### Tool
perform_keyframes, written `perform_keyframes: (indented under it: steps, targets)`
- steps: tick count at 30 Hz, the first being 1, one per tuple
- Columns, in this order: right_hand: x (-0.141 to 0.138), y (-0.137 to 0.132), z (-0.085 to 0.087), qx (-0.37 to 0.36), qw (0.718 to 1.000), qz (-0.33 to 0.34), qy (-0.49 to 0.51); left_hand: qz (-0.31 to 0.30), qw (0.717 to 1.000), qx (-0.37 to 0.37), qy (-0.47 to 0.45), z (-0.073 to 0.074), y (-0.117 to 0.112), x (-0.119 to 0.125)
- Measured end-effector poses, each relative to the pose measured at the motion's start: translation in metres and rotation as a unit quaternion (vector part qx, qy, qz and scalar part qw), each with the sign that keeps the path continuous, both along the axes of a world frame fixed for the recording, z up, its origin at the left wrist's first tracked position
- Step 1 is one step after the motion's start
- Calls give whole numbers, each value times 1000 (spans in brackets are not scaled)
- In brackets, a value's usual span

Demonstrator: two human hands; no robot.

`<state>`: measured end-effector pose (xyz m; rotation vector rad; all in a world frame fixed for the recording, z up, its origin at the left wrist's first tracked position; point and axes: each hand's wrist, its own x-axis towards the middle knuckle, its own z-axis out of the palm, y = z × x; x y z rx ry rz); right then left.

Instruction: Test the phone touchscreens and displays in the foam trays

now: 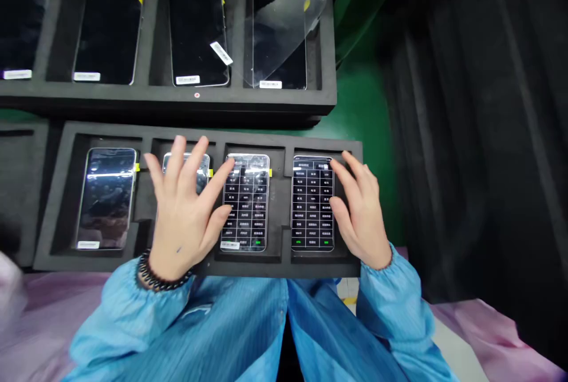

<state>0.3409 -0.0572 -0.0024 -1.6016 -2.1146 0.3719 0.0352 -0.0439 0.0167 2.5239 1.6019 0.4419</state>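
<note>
In the near black foam tray (286,193) lie several smartphones, each in its own slot. My left hand (181,210) is spread over the second slot, partly hiding a dark smartphone (204,164). Its index finger and thumb reach the left edge of a lit smartphone (246,204) showing a grid menu. My right hand (361,210), fingers apart, is at the right edge of the rightmost smartphone (310,204), whose screen shows the same kind of grid with green cells at the bottom. At the far left lies a smartphone (106,198) with a dark, reflective screen.
Behind stands another black foam tray (199,93) with dark-screened phones bearing white labels. A clear film (284,27) lies askew over its rightmost phone (284,71). Green surface (359,116) shows to the right, beside a black curtain-like drape (470,133).
</note>
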Motion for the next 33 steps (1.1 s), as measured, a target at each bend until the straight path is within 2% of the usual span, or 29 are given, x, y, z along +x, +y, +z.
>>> perform_keyframes:
  steps: [5,10,14,15,17,19,21,26,33]
  targets:
    - [0,0,-5,20,1000,4,-9,-29,998,-50,8,-15,0,1]
    - [4,-8,4,31,996,70,-51,-81,994,-68,-2,-10,-13,-12]
    - [9,-15,8,23,987,143,75,-179,976,-96,-84,-6,-23,-31]
    - [10,-14,8,23,985,141,99,-180,975,-94,-91,-6,-22,-32]
    - [10,-11,5,32,989,104,99,-130,986,-84,-66,-6,-17,-29]
    - [8,-4,2,44,996,61,55,-67,995,-69,-24,-6,-9,-18]
    - [5,2,0,40,998,42,0,-34,998,-57,-5,-6,-1,-5]
    - [0,9,-2,-6,994,50,-94,-27,998,-56,-1,-8,6,9]
    - [3,4,-4,-17,1000,20,-17,-30,994,-96,33,-13,4,3]
